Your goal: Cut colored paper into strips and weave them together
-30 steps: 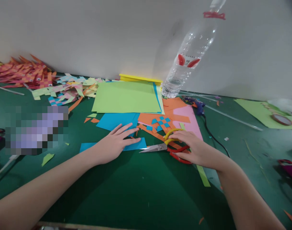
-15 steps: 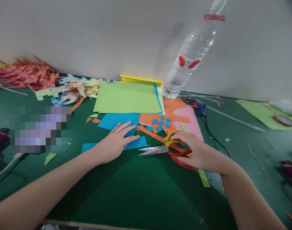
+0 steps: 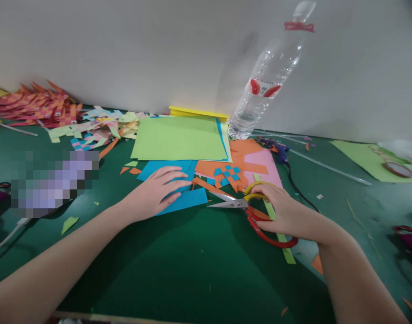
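Observation:
My left hand (image 3: 158, 193) lies over a blue paper strip (image 3: 190, 200), its fingers stretched out and apart. The palm hides the strip's left part. Behind it, a larger piece of blue paper (image 3: 148, 170) is partly under my fingers. My right hand (image 3: 282, 211) holds scissors (image 3: 240, 204) with red and yellow handles. Their blades are spread and point left, the tips close to the strip's right end. A blue-and-orange woven paper piece (image 3: 228, 174) rests beyond the blades, beside orange strips and scraps.
A stack of light green sheets (image 3: 178, 137) lies at the back. Near it a water bottle (image 3: 260, 85) leans against the wall. A dark glue gun (image 3: 280, 152) with a cord is at the right. Woven red-orange paper pieces (image 3: 40, 105) are heaped at the far left.
My right hand has moved a little right with the scissors, and the blades are wider apart. My left hand has shifted left; the blue strip now slants, and its left end no longer shows.

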`<action>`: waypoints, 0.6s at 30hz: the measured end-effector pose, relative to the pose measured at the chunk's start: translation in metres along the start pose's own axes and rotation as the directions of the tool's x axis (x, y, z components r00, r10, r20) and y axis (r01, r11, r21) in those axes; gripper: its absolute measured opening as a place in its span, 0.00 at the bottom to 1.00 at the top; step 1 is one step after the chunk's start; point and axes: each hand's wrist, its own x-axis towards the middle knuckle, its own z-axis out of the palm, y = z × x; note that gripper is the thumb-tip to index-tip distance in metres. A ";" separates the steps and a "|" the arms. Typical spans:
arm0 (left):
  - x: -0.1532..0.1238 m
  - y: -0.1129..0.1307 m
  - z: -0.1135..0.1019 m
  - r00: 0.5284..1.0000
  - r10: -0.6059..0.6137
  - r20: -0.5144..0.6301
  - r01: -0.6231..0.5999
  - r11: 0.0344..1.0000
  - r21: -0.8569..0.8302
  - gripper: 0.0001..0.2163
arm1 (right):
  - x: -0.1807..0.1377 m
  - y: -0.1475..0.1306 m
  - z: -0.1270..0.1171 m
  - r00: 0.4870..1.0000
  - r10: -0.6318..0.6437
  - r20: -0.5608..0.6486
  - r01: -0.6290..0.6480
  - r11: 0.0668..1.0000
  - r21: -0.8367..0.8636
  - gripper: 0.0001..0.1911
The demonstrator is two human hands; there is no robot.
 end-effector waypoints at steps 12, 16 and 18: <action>-0.006 -0.017 0.013 0.983 0.016 0.184 -0.031 0.996 0.078 0.19 | 0.001 -0.001 0.005 0.999 -0.043 0.029 0.041 0.997 0.064 0.24; -0.006 -0.015 0.015 0.987 0.005 0.162 -0.018 0.997 0.080 0.19 | 0.004 -0.009 0.004 0.997 -0.050 0.052 0.046 0.996 0.077 0.24; -0.005 -0.013 0.015 0.988 0.008 0.153 -0.022 0.996 0.087 0.19 | 0.005 -0.014 0.005 0.996 -0.066 0.056 0.062 0.995 0.082 0.24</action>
